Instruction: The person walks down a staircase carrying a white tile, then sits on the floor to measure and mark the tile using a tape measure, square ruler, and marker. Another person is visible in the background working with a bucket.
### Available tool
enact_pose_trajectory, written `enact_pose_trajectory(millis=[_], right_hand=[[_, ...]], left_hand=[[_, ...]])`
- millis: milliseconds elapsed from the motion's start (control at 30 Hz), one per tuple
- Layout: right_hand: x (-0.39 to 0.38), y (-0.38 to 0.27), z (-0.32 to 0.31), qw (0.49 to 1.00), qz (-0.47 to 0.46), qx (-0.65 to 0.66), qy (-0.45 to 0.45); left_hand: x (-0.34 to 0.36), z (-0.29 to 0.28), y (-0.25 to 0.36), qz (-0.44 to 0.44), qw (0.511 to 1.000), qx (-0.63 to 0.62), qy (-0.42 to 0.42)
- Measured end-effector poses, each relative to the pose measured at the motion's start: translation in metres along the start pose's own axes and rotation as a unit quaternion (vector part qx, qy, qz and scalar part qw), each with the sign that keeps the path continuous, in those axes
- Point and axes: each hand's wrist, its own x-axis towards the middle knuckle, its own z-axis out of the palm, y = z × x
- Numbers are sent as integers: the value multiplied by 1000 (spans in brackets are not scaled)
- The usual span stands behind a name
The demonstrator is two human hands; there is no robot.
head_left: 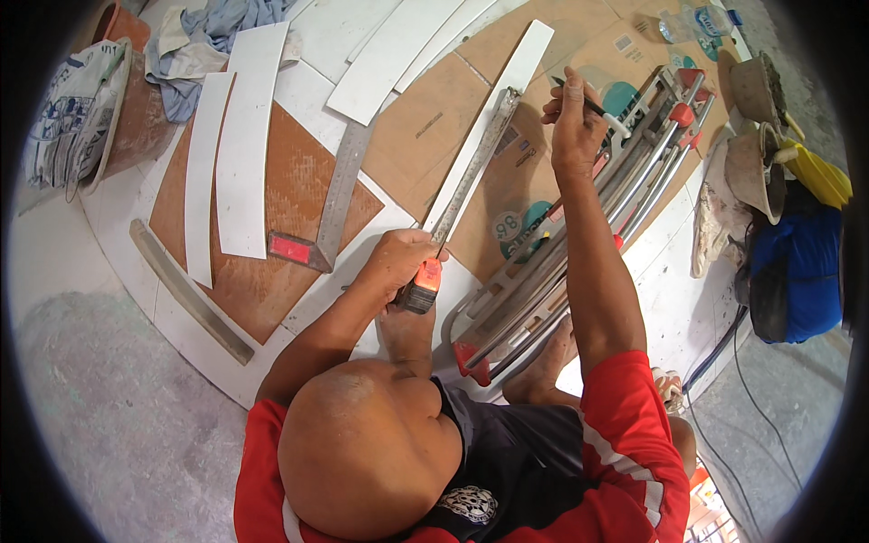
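Note:
A narrow white tile strip (536, 45) lies lengthwise on flattened cardboard in front of me, and a tape measure's blade (480, 167) runs along it. My left hand (398, 260) is closed on the orange and black tape measure (423, 286), its thumb and fingers at the strip's near end. Raised to the right of the strip's far part, my right hand (575, 122) pinches a pen (596, 109) with a dark shaft and a white end. Close to my right forearm stands a manual tile cutter (543, 271) with metal rails and red ends.
Left are cut white tile pieces (244, 136), a brown tile (285, 195), a try square (339, 195) and a grey bar (186, 290). A bucket (145, 118) with a sack stands beyond. Rightward are a water bottle (692, 24), dirty pots (749, 172), a blue bag (797, 262) and cables (720, 353).

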Motion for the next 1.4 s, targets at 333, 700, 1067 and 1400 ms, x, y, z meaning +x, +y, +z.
enact_pose_trajectory(millis=[333,700,1067,1400], right_hand=[[14,10,-7,997,55,36,-50],[21,21,-2,992,63,-37,-99],[20,22,8,991,54,-49,-111],[17,15,10,990,45,-55,-123]], left_hand=[[-1,3,1,-5,1000,5,11],[-2,4,2,-7,1000,3,15],[-1,3,-1,-2,1000,-2,8],[-3,3,0,8,1000,7,11]])
